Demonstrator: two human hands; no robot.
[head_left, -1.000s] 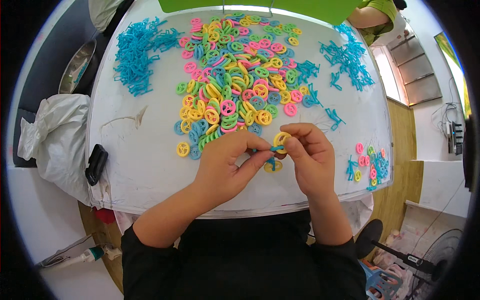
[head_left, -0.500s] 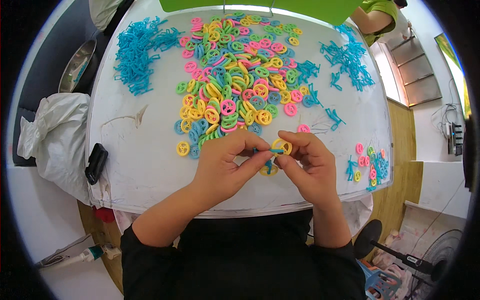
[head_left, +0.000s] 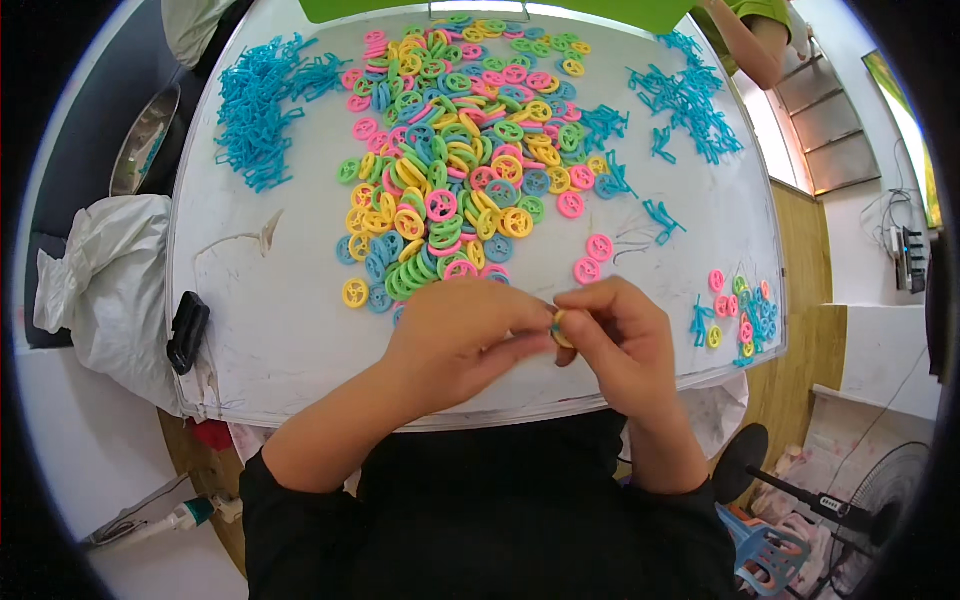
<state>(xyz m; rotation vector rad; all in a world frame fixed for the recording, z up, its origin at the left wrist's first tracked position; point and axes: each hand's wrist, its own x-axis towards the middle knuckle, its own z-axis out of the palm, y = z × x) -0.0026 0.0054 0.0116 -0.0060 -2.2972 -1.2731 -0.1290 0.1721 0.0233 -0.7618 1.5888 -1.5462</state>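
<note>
Close together over the near middle of the table (head_left: pixel 300 350), my two hands meet at the fingertips. My right hand (head_left: pixel 625 345) pinches a small yellow spoked wheel (head_left: pixel 563 335), tilted nearly edge-on. Against that wheel, my left hand (head_left: pixel 460 330) is closed on a slim blue plastic piece; only a speck of blue shows between the fingers. Whether the piece sits inside the wheel's hub cannot be made out. Beyond my hands lies a large heap of pink, yellow, green and blue wheels (head_left: pixel 441 206). Two pink wheels (head_left: pixel 586 270) rest just past my right fingertips.
Blue plastic pieces are piled at the far left (head_left: pixel 255 120) and far right (head_left: pixel 690 110). A small group of wheels and blue pieces (head_left: pixel 745 320) lies at right. A black case (head_left: pixel 188 332) is near the left edge. Another person's arm (head_left: pixel 745 45) shows at the far right.
The yellow wheel has turned from face-on to nearly edge-on, and my hands have drawn closer together. A second yellow wheel below my fingers is now hidden. The view has shifted slightly.
</note>
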